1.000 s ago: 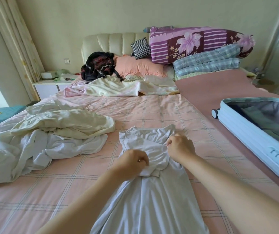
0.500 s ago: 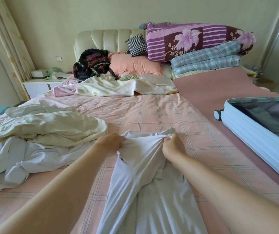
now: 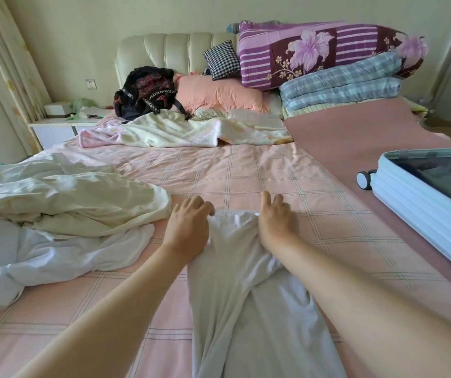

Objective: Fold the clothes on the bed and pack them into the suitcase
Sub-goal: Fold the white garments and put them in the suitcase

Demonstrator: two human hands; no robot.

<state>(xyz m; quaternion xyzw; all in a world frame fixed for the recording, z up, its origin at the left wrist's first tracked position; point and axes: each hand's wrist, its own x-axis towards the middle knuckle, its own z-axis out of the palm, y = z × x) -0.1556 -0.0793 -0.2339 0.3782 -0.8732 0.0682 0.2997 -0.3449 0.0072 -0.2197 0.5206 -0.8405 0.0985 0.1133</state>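
Note:
A long white garment lies lengthwise on the pink checked bed, running from the bottom of the view up to my hands. My left hand rests on its far left corner, fingers bent loosely over the edge. On the far right corner my right hand presses down with straight, spread fingers. The fabric's far edge is stretched between them. A pale blue suitcase lies open at the right, dark lining showing. A heap of white and cream clothes sits to the left.
A dusty pink mat covers the bed's right side under the suitcase. Pillows, folded quilts and a black backpack are at the headboard, with a crumpled blanket before them. A white nightstand stands at the far left.
Both hands carried the garment's far end forward up the bed and lowered it. The lifted, pinched fabric now lies flat under my hands, whose fingers have straightened.

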